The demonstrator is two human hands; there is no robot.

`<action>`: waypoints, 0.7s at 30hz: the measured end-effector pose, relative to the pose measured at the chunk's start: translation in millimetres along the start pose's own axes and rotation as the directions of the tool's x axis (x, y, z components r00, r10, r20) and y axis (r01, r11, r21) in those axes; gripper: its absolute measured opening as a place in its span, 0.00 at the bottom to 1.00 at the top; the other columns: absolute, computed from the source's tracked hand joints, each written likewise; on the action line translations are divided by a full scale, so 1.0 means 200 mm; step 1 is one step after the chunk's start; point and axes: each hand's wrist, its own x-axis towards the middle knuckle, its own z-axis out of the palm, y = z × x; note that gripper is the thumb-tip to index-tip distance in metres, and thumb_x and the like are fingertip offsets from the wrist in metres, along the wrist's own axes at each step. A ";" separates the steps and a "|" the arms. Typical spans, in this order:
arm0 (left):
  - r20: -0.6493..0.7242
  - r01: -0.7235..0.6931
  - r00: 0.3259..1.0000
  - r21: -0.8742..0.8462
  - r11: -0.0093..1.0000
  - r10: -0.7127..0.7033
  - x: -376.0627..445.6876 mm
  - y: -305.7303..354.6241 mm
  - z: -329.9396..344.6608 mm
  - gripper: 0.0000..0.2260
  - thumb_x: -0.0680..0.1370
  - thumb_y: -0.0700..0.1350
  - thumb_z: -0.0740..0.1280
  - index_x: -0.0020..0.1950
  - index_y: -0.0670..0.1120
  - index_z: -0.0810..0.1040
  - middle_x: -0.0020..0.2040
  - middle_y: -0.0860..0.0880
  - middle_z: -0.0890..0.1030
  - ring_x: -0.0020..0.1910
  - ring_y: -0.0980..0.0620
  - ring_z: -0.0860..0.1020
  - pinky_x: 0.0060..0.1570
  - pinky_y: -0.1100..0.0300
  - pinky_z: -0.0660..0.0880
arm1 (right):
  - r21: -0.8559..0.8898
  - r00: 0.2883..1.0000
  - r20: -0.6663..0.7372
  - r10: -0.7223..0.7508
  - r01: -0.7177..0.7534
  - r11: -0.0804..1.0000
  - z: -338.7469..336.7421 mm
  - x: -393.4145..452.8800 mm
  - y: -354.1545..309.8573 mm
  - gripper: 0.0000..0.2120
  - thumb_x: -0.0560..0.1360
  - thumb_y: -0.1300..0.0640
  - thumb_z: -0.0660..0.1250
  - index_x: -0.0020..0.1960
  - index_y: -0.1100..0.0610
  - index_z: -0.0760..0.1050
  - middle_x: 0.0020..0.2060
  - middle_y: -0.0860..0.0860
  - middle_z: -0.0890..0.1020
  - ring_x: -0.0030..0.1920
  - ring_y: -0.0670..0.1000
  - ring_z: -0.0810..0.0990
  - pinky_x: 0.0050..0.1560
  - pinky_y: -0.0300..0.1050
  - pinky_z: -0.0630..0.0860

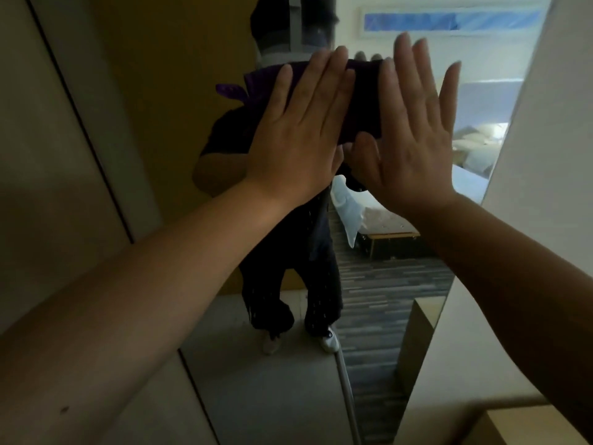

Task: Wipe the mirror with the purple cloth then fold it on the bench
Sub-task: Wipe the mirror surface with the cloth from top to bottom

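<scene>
Forearms fill the lower corners, both reaching up to the mirror (401, 284), where the wiping step is judged to be under way — folding on the bench is not yet begun, and no bench can be made out with certainty.

Both hands are laid flat, fingers straight and together, nothing clenched. The cloth (362, 101) is pinned against the glass in the mirror's upper part, nearer its right edge than its left. It is covered on its left side by the left hand (298, 136), whose fingertips reach up to the cloth's top edge; the right hand (414, 130) stands just beside the cloth's right edge, its thumb tucked under the lower edge. A loose purple corner sticks out left of the left hand.

To wipe well, pressure is best kept even through the flat palm, and the cloth moved in overlapping passes toward the mirror's edges — the loose corner should be gathered under the hand so no streak is left.
</scene>
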 end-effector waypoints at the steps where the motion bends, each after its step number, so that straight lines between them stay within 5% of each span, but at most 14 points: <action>1: -0.003 0.009 1.000 -0.009 1.000 -0.009 -0.05 0.02 0.02 0.28 0.82 0.54 0.47 0.79 0.40 0.51 0.79 0.41 0.55 0.78 0.43 0.54 0.75 0.44 0.51 | -0.005 1.000 0.007 -0.030 0.030 1.000 0.02 -0.05 -0.03 0.27 0.80 0.55 0.62 0.75 0.66 0.61 0.72 0.69 0.67 0.74 0.69 0.64 0.74 0.70 0.52; 4: -0.068 0.023 0.997 -0.048 0.999 -0.027 -0.17 0.03 0.05 0.27 0.83 0.53 0.52 0.78 0.39 0.57 0.77 0.39 0.61 0.76 0.41 0.59 0.74 0.41 0.56 | 0.017 0.999 0.013 -0.037 0.036 0.999 0.09 -0.22 -0.06 0.26 0.81 0.56 0.64 0.74 0.67 0.65 0.72 0.68 0.68 0.73 0.69 0.65 0.75 0.67 0.49; 9: -0.027 0.010 1.000 -0.025 1.000 -0.011 -0.38 0.07 0.10 0.30 0.81 0.51 0.55 0.78 0.38 0.54 0.78 0.39 0.56 0.78 0.41 0.54 0.75 0.41 0.52 | -0.049 0.989 -0.016 0.145 -0.146 0.988 0.10 -0.40 0.03 0.31 0.84 0.44 0.46 0.76 0.67 0.59 0.75 0.68 0.63 0.77 0.67 0.58 0.75 0.64 0.44; 21: -0.069 0.090 0.993 -0.003 0.996 -0.090 -1.46 0.35 0.40 0.32 0.80 0.55 0.58 0.77 0.37 0.56 0.78 0.39 0.57 0.77 0.41 0.55 0.75 0.42 0.53 | -0.147 0.946 0.128 0.296 -0.277 0.950 0.08 -1.08 -0.06 0.33 0.84 0.39 0.47 0.81 0.59 0.48 0.81 0.59 0.49 0.80 0.60 0.45 0.78 0.63 0.43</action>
